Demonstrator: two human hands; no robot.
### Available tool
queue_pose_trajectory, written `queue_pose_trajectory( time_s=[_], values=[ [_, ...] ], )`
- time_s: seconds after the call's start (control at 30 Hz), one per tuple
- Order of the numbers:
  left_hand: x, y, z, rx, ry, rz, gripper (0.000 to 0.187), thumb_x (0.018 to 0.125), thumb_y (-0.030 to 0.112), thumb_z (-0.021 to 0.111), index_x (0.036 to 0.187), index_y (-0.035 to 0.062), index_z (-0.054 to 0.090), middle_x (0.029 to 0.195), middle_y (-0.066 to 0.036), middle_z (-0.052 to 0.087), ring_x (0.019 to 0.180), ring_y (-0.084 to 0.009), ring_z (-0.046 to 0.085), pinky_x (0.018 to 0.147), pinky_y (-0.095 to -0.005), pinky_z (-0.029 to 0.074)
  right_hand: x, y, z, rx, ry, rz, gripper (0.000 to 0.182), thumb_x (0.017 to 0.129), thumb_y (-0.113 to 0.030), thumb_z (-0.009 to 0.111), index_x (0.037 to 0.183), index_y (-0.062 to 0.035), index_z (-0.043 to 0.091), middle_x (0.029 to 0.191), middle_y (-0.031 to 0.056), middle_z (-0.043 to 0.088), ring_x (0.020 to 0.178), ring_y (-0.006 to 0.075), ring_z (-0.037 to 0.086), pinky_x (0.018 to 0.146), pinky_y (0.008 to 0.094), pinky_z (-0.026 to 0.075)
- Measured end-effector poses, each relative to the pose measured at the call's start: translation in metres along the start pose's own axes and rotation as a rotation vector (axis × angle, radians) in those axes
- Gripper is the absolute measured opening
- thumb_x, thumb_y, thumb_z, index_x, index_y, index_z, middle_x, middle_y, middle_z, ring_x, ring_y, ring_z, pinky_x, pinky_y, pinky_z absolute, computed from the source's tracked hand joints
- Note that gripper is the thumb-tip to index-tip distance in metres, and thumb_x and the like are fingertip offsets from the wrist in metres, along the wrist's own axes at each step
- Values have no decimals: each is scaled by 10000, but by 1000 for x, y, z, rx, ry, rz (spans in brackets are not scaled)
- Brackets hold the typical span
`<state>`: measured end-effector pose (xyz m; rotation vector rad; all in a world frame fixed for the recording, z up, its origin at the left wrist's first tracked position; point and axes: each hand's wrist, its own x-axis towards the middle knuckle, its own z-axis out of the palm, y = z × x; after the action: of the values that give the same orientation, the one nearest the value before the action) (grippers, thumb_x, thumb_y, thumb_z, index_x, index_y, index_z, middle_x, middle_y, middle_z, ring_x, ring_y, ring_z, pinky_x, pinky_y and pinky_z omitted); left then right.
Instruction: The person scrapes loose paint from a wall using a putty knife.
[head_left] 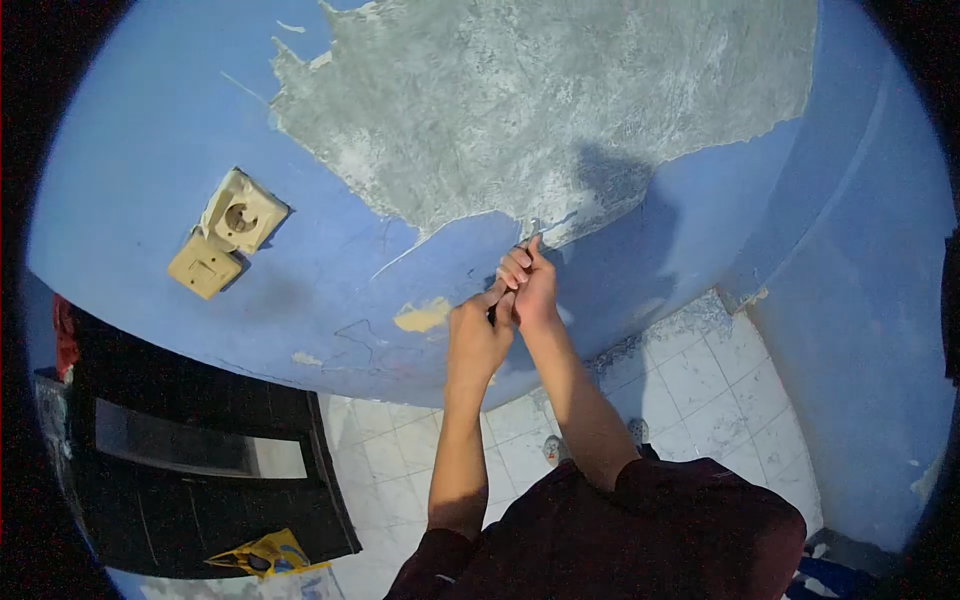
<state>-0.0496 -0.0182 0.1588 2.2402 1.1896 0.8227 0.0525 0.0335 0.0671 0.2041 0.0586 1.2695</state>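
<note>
Both my hands are closed around one slim scraper [534, 227] with a dark handle, its light tip against the wall at the lower edge of a bare grey plaster patch [480, 110]. My right hand [535, 288] grips it nearer the tip. Lower down and to the left, my left hand [480, 338] wraps the handle end. Fingers hide most of the tool. Blue paint [340, 260] with a ragged, peeling edge borders the patch.
A socket [245, 212] and a switch [205, 265] are mounted on the wall at left. Below stands a dark cabinet [200, 510] with a yellow bag [265, 555] near its front edge. White tiles [690, 385] cover the floor; another blue wall [860, 330] rises at right.
</note>
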Motion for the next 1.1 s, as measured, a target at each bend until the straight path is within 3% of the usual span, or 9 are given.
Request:
queue_pose_trajectory(
  time_s=[0.13, 0.2, 0.3, 0.5, 0.63, 0.7, 0.9, 1.1],
  values=[
    [-14, -21, 21, -20, 61, -13, 268, 874, 121, 623, 1104, -11, 659, 727, -177, 674, 572, -175, 585, 577, -318, 462, -4, -7, -4, -103, -12, 75, 325, 1003, -379, 420, 821, -111, 433, 641, -18, 405, 509, 106, 351, 493, 258, 315],
    [-18, -27, 28, -89, 103, -114, 289, 878, 129, 630, 1139, 5, 654, 630, -103, 639, 525, -98, 545, 505, -283, 424, -4, -7, -6, -193, 26, 82, 326, 1004, -381, 419, 824, -110, 433, 646, -14, 408, 518, 106, 359, 498, 258, 317],
    [-17, -28, 30, -100, 124, -143, 300, 885, 149, 635, 1146, 3, 653, 582, -63, 605, 483, -75, 522, 472, -256, 402, -3, -8, -4, -231, 65, 79, 338, 1001, -390, 424, 815, -109, 439, 646, -11, 408, 515, 105, 353, 499, 260, 319],
    [-23, -30, 46, -92, 216, -175, 279, 880, 150, 645, 1090, -32, 670, 558, -60, 590, 478, -74, 490, 465, -257, 388, -5, -14, 6, -360, 266, 121, 342, 990, -396, 442, 804, -108, 439, 617, -19, 401, 474, 93, 330, 456, 250, 288],
    [-22, -24, 57, -71, 291, -157, 253, 875, 138, 646, 1054, -38, 683, 541, -78, 571, 473, -80, 463, 465, -262, 378, -2, -15, 4, -413, 248, 113, 346, 988, -400, 442, 813, -101, 446, 603, -22, 391, 458, 94, 323, 435, 255, 277],
    [-20, -21, 58, 15, 320, -97, 249, 863, 122, 647, 1046, -44, 679, 533, -138, 543, 464, -93, 423, 465, -275, 371, -1, -13, 3, -314, 252, 139, 344, 982, -397, 452, 814, -98, 452, 594, -26, 379, 452, 97, 317, 421, 255, 268],
    [1, 9, 13, 219, 174, 0, 238, 847, 105, 652, 1049, -15, 685, 553, -203, 509, 445, -114, 396, 462, -299, 377, 4, -2, 11, -9, 196, 107, 326, 982, -378, 460, 814, -98, 460, 585, -33, 363, 453, 94, 298, 422, 250, 265],
    [-7, -4, 7, 45, 171, -45, 226, 845, 106, 649, 1040, 0, 695, 503, -157, 469, 443, -118, 359, 449, -288, 351, -4, 4, 21, -149, 237, 39, 329, 987, -379, 450, 815, -98, 460, 588, -28, 380, 452, 91, 305, 426, 252, 271]
  ],
)
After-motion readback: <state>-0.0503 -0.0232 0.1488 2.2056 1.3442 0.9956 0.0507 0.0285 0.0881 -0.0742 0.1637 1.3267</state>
